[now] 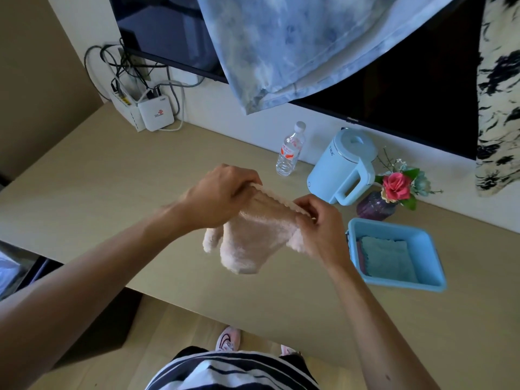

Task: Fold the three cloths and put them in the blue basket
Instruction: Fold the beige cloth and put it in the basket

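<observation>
Above the table (112, 175), left hand (222, 195), right hand (320, 226), gripping pink cloth (253, 237)

A beige desk (112, 178) spreads under the fingers (242, 178). Beyond them a white wall (219, 108) carries a dark TV (408, 102), partly draped by a blue-white sheet (281, 46). Far left of them stands a tan wall (36, 66). Nearer the person lies pale wood floor (174, 319). The light is soft and even.
</observation>
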A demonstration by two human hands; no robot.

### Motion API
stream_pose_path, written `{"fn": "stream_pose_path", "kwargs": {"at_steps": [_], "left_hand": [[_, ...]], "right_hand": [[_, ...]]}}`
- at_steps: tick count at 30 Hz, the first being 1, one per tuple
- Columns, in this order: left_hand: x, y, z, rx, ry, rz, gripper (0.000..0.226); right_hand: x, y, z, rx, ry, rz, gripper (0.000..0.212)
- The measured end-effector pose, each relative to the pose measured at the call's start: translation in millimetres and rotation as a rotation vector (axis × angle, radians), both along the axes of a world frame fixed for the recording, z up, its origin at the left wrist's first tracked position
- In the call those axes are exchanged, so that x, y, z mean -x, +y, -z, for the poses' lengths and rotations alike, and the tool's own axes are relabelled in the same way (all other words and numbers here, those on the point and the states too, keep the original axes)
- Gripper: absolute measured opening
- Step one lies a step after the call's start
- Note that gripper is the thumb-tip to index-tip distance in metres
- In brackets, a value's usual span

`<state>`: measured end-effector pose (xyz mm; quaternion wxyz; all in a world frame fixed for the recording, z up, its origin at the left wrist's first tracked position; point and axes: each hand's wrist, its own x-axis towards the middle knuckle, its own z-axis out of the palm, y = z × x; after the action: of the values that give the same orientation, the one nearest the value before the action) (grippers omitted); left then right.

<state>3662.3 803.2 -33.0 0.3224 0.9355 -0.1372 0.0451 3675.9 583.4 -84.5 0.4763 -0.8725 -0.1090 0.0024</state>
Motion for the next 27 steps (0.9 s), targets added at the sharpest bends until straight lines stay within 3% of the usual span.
{"fn": "stream_pose_path", "kwargs": {"at_steps": [5, 10, 17, 23, 27], "left_hand": [[-11.0, 22.9, 11.2, -0.110, -0.082, -0.025, 0.020], [-18.1, 37.0, 16.9, -0.103, -0.112, -0.080, 0.014], [-35.6, 55.6, 26.9, -0.114, -0.090, -0.055, 0.025], [-76.8, 69.1, 55.6, -0.092, -0.051, -0.187, 0.019], [-82.2, 67.9, 55.3, -0.016, -0.134, -0.219, 0.012]], "right_hand": [[-14.1, -19.4, 1.8, 0.108, -0.032, 0.002, 0.029], [-30.8, -37.8, -3.6, 0.235, -0.100, 0.004, 0.029], [-57.4, -57.6, 5.7, 0.259, -0.090, 0.058, 0.006], [-85.8, -66.4, 21.8, 0.301, -0.049, 0.119, 0.012], [-91.8, -75.3, 16.5, 0.248, -0.121, 0.153, 0.011]]}}
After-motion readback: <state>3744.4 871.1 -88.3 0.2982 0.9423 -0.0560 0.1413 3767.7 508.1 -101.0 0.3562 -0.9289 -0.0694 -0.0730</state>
